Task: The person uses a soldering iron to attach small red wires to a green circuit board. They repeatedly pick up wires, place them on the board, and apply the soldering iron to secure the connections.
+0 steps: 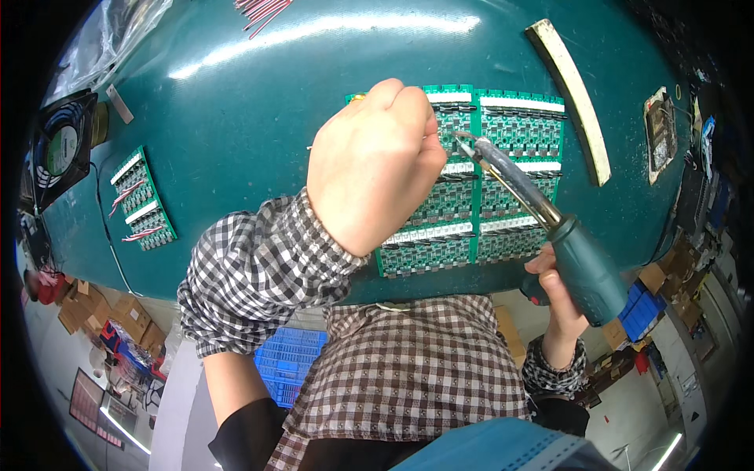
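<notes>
My right hand (562,302) is wrapped round the green handle of a soldering gun (587,271). The gun's metal barrel slants up and left, and its thin tip ends over a panel of green circuit boards (518,129), just right of my left fingertips. My left hand (375,161) is closed above the panel's left part and covers much of it. A small end of something pokes out at its left side; what the fingers pinch is hidden. White connector strips and dark components run in rows across the panel.
A smaller board strip (144,198) with red and white wires lies left. Loose wires (263,12) lie at the far edge. A curved pale bar (577,102) and a worn square tray (660,135) are right. A fan (59,149) stands at the left edge of the green table (236,118).
</notes>
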`<state>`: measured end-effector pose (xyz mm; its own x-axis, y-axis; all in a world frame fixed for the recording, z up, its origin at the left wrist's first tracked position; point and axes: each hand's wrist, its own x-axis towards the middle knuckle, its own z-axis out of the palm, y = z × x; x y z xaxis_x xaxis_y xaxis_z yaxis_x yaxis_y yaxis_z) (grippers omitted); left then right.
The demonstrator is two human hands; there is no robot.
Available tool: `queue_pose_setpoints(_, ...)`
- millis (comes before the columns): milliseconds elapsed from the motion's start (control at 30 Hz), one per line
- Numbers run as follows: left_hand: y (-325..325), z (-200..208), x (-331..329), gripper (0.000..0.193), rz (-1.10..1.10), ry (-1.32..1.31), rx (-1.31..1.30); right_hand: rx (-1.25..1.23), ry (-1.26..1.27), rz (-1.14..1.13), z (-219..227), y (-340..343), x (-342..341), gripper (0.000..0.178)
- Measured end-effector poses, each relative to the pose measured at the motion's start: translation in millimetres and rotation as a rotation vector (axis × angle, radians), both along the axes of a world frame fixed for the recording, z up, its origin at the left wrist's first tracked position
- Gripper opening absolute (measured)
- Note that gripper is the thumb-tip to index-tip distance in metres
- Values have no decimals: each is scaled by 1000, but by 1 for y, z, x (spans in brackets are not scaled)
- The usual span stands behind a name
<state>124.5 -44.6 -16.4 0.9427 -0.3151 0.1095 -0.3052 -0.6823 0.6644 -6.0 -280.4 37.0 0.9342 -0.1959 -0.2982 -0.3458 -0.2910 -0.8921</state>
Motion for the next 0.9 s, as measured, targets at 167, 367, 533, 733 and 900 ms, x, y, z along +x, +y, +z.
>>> queue_pose_setpoints(167,0,1,0,14,-4,-6,-2,69,2,-3,-1,-7,1,37)
queue_pose_setpoints(367,1,1,0,13,-11,-7,-5,268,-178,-170,-17,-15,15,49)
queue_pose_setpoints(533,3,3,-2,15,-27,-16,-36,592,-289,-186,-48,-38,20,47)
queue_pose_setpoints(733,8,15,-26,48,22,-257,142,823,-350,-147,-68,-37,24,48)
queue_pose_setpoints(900,19,-3,-27,81,-150,-125,249,821,-364,-143,-79,-31,27,51)
